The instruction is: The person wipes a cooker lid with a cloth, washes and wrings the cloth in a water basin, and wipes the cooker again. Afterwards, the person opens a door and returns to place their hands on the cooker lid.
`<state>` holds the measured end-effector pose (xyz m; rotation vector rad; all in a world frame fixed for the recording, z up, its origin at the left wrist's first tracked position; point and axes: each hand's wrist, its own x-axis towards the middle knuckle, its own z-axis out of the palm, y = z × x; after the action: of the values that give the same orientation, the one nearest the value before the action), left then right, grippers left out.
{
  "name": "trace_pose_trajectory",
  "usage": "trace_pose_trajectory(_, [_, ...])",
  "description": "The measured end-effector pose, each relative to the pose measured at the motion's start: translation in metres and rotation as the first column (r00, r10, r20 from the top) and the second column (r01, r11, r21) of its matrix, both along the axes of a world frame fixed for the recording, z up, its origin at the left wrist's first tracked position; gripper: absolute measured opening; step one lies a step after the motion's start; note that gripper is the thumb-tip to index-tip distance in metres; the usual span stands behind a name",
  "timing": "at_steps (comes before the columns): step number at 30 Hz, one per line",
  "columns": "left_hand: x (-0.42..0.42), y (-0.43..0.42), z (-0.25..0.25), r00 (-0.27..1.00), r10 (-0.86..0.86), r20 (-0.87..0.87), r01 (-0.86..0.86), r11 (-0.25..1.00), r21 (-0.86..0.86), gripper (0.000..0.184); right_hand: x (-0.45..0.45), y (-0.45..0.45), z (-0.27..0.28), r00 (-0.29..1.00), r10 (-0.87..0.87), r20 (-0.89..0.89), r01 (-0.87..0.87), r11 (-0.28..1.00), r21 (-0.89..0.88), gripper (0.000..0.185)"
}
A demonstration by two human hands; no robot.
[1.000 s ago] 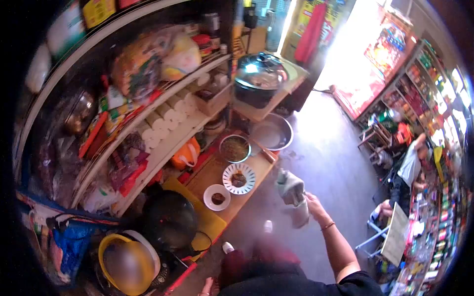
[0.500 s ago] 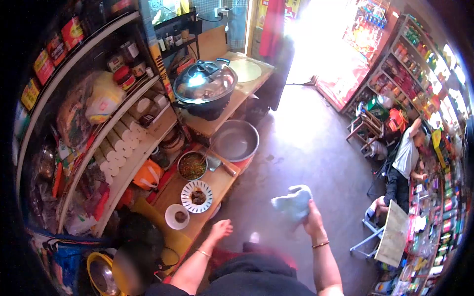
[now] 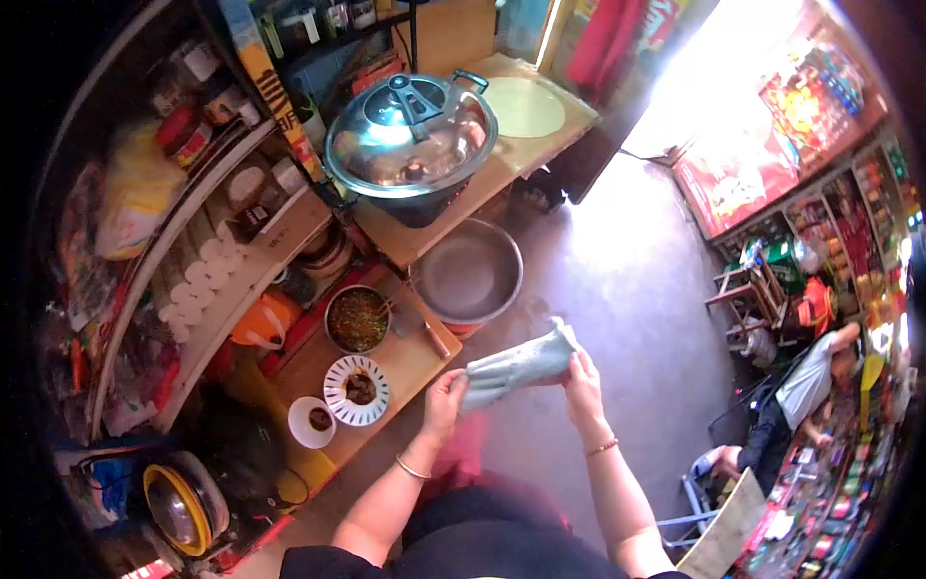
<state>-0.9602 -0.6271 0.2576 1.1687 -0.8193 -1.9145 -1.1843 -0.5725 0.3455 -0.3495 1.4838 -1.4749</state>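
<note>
A pale blue-green cloth [image 3: 513, 370] is stretched between my two hands, above the floor and in front of my body. My left hand [image 3: 445, 401] pinches its left end. At the other end, the fingers of my right hand [image 3: 583, 390] are closed on the bunched edge. To the left of my left hand, on the wooden counter, stand a striped white plate [image 3: 333, 372] with dark food in it, a white bowl [image 3: 301, 425] and a metal pot [image 3: 357, 321] of chopped food.
A large lidded wok [image 3: 410, 145] stands on the higher counter, with a wide metal basin [image 3: 468, 270] below it. A cleaver handle [image 3: 443, 340] lies by the counter edge. Shelves [image 3: 222, 193] line the left side. Another person [image 3: 808, 376] sits at the right by stocked shelves.
My left hand has come up from the left and taken hold of the cloth, which only my right hand held before. The cloth is now spread out sideways. My view has shifted closer to the counter.
</note>
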Motion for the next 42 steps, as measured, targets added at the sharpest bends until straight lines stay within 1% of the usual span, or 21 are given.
trace_pose_trajectory(6, [-0.054,-0.098,-0.007,0.973,0.222,0.062,-0.218,0.974,-0.061,0.017,-0.041,-0.119,-0.044,0.982,0.184,-0.048,-0.179,0.980,0.086,0.036])
trace_pose_trajectory(9, [-0.072,-0.134,-0.008,0.933,0.360,0.027,-0.361,0.929,0.083,0.021,-0.059,-0.183,-0.042,0.978,0.163,0.129,-0.185,0.965,0.186,0.037])
trace_pose_trajectory(14, [-0.097,-0.175,-0.104,0.848,0.519,0.103,-0.529,0.841,0.114,0.023,-0.102,-0.286,-0.132,0.859,0.494,-0.132,-0.472,0.866,0.165,0.045])
trace_pose_trajectory(15, [-0.105,-0.181,-0.142,0.837,0.484,0.255,-0.522,0.846,0.110,0.026,-0.109,-0.304,-0.147,0.817,0.532,-0.222,-0.494,0.845,0.207,0.047])
trace_pose_trajectory(17, [-0.122,-0.194,-0.182,0.777,0.488,0.398,-0.572,0.810,0.124,0.030,-0.117,-0.334,-0.182,0.738,0.640,-0.213,-0.584,0.765,0.273,0.044])
trace_pose_trajectory(18, [-0.131,-0.203,-0.194,0.668,0.323,0.670,-0.498,0.864,0.080,0.031,-0.123,-0.339,-0.206,0.743,0.661,-0.107,-0.610,0.733,0.299,0.041])
trace_pose_trajectory(19, [-0.142,-0.200,-0.226,0.757,0.432,0.490,-0.610,0.737,0.292,0.033,-0.132,-0.339,-0.228,0.734,0.679,0.004,-0.641,0.690,0.337,0.039])
trace_pose_trajectory(20, [-0.153,-0.196,-0.257,0.737,0.576,0.353,-0.668,0.544,0.507,0.035,-0.143,-0.343,-0.249,0.607,0.795,0.010,-0.738,0.558,0.380,0.037])
trace_pose_trajectory(21, [-0.164,-0.185,-0.294,0.764,0.505,0.402,-0.640,0.673,0.371,0.041,-0.154,-0.343,-0.263,0.460,0.887,0.028,-0.809,0.406,0.426,0.034])
trace_pose_trajectory(22, [-0.175,-0.176,-0.329,0.761,0.446,0.471,-0.593,0.773,0.225,0.047,-0.159,-0.345,-0.268,0.425,0.898,0.115,-0.833,0.338,0.438,0.036])
trace_pose_trajectory(24, [-0.186,-0.199,-0.290,0.546,0.408,0.731,-0.635,0.771,0.044,0.057,-0.164,-0.355,-0.275,0.175,0.983,-0.051,-0.853,0.177,0.491,0.037])
trace_pose_trajectory(25, [-0.189,-0.204,-0.270,0.553,0.435,0.710,-0.686,0.722,0.092,0.058,-0.169,-0.360,-0.280,0.055,0.993,-0.102,-0.840,0.101,0.534,0.038])
trace_pose_trajectory(27, [-0.210,-0.204,-0.276,0.550,0.483,0.681,-0.756,0.635,0.160,0.059,-0.174,-0.376,-0.290,-0.003,0.993,-0.115,-0.853,0.057,0.518,0.036])
trace_pose_trajectory(29, [-0.224,-0.205,-0.311,0.352,0.842,0.408,-0.935,0.332,0.122,0.062,-0.167,-0.397,-0.310,-0.264,0.877,-0.402,-0.849,-0.014,0.529,0.035])
trace_pose_trajectory(30, [-0.215,-0.208,-0.293,0.397,0.832,0.386,-0.915,0.329,0.231,0.065,-0.158,-0.405,-0.323,-0.368,0.764,-0.530,-0.846,-0.039,0.532,0.034])
trace_pose_trajectory(34, [-0.220,-0.216,-0.333,0.241,0.891,0.385,-0.960,0.161,0.228,0.070,-0.115,-0.418,-0.365,-0.391,0.787,-0.477,-0.835,-0.085,0.544,0.032])
trace_pose_trajectory(36, [-0.216,-0.218,-0.330,0.233,0.870,0.434,-0.959,0.132,0.250,0.069,-0.087,-0.426,-0.402,-0.607,0.255,-0.752,-0.794,-0.223,0.565,0.031])
trace_pose_trajectory(38, [-0.205,-0.219,-0.348,0.239,0.846,0.477,-0.959,0.128,0.254,0.068,-0.059,-0.422,-0.442,-0.528,0.290,-0.798,-0.849,-0.172,0.499,0.033])
trace_pose_trajectory(39, [-0.201,-0.219,-0.361,0.216,0.802,0.557,-0.976,0.192,0.103,0.069,-0.048,-0.421,-0.459,-0.433,0.321,-0.842,-0.900,-0.101,0.424,0.035])
trace_pose_trajectory(40, [-0.199,-0.222,-0.369,0.194,0.780,0.595,-0.976,0.212,0.039,0.069,-0.037,-0.420,-0.471,-0.453,0.312,-0.835,-0.891,-0.121,0.438,0.035])
trace_pose_trajectory(42, [-0.189,-0.232,-0.372,0.085,0.810,0.580,-0.981,0.169,-0.093,0.066,-0.010,-0.419,-0.491,-0.410,0.477,-0.778,-0.862,0.076,0.501,0.042])
